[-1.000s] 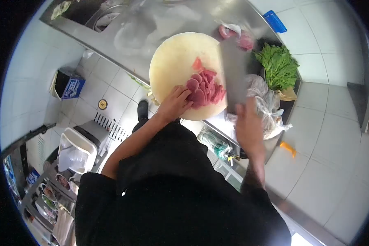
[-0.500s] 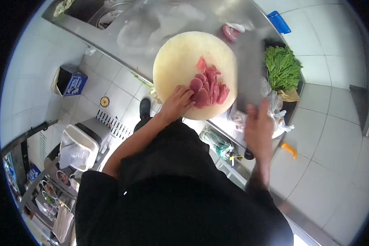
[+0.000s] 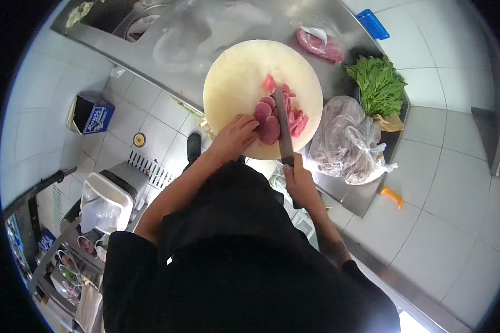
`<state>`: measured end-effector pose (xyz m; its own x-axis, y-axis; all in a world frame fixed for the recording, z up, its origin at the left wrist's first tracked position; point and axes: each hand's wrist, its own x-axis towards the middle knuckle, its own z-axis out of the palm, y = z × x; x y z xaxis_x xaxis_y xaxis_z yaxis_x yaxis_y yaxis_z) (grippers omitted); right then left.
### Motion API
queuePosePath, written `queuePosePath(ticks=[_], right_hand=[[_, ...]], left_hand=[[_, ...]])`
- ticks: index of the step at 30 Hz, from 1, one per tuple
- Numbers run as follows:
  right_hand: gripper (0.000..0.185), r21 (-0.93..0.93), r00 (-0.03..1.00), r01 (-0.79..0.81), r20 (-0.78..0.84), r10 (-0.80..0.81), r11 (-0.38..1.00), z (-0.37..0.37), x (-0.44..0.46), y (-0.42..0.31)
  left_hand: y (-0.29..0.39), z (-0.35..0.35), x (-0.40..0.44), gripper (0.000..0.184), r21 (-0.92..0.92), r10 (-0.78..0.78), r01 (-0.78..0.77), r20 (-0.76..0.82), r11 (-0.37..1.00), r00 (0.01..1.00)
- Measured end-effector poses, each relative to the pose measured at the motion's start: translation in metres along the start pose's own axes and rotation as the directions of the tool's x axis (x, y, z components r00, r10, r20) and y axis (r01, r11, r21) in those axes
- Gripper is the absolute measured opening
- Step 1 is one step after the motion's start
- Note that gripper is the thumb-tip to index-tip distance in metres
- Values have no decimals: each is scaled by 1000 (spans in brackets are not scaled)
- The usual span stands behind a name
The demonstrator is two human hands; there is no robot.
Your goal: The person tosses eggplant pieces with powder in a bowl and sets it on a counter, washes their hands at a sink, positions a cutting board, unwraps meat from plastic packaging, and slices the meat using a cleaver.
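Note:
A round, pale cutting board (image 3: 228, 72) lies on the steel counter, with slices of dark red meat (image 3: 269, 130) at its middle and right. My left hand (image 3: 237, 136) has its fingers curled and pressed together against the left edge of the meat slices. In my right hand (image 3: 303, 183) is the black handle of a kitchen knife (image 3: 284, 125), gripped with the fingers wrapped round it. The blade stands on edge among the meat, between rounder slices on its left and thinner pieces on its right. Fingertips of my left hand are partly hidden.
Right of the board sits a tied plastic bag (image 3: 339, 139) of greyish contents. Leafy greens (image 3: 379, 86) lie beyond it, and wrapped red meat (image 3: 320, 44) is at the back. A steel counter (image 3: 197, 36) carries all this. A white bin (image 3: 106, 202) stands at lower left.
My right hand has swung the knife left and down from beside the board into the meat. The bag and wrapped meat it blocked now show. My left hand stays at the slices.

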<state>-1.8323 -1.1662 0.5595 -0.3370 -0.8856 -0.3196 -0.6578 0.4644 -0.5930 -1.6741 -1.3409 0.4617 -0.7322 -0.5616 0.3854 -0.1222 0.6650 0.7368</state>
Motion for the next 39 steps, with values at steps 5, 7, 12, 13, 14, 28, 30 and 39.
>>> queuePosePath(ticks=[5,7,12,13,14,28,30,39], right_hand=[[17,-125,993,-84,-88,73,989,-30,3,-13],[17,-174,973,-83,-229,42,981,-64,-3,-56],[18,146,799,85,-602,20,986,-75,-21,-85],[14,31,884,-12,-467,25,999,-45,-15,-61],[13,-100,944,-84,-326,47,991,-13,-6,-35],[28,-517,828,-55,-502,-251,854,-20,-20,-28],[23,-299,975,-150,-200,91,942,11,-3,-25],[21,-116,918,-137,-389,82,984,-83,-10,-125]], left_hand=[[-2,5,-6,23,24,15,-13,-93,1000,996],[-3,4,-6,23,47,24,-19,-115,999,993],[2,-1,-5,26,24,-57,58,-38,998,998],[3,0,-6,26,20,-60,61,-44,998,997],[2,0,-6,26,26,-58,58,-29,998,998],[1,4,-9,23,24,-15,16,-37,1000,999],[1,4,-7,20,72,6,0,-88,997,996],[4,3,-7,25,58,-11,15,-57,998,998]])
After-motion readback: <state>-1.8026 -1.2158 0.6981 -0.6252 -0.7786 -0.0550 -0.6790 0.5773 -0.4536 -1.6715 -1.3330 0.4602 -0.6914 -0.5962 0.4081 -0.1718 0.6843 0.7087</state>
